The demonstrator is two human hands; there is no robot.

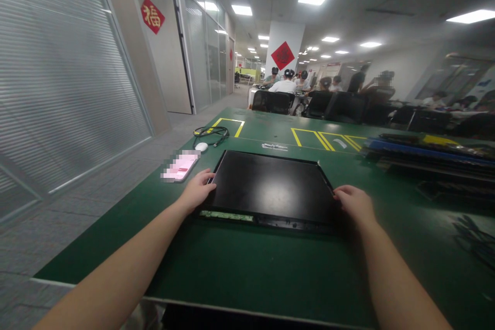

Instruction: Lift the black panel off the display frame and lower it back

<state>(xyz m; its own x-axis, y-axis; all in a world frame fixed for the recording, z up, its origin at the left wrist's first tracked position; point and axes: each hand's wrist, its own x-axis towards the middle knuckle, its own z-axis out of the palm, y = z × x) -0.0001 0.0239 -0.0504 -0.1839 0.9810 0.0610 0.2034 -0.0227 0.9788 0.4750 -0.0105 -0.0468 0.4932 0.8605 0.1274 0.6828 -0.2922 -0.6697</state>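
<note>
A black flat display panel (266, 180) lies on the green table with its glossy face up, in front of me. Along its near edge runs a dark strip with a green circuit board (226, 215) at the left end. My left hand (198, 189) grips the panel's left edge, thumb and fingers at the rim. At the right edge my right hand (356, 203) pinches the rim between thumb and bent fingers. Fingertips under the edges are hidden.
A phone with a pink screen (181, 166), a white round object (201, 147) and a coiled black cable (212, 135) lie left. Stacked dark and blue panels (429, 154) stand right, near loose cables (474, 240). Yellow tape (328, 140) marks the table (270, 268); people sit beyond.
</note>
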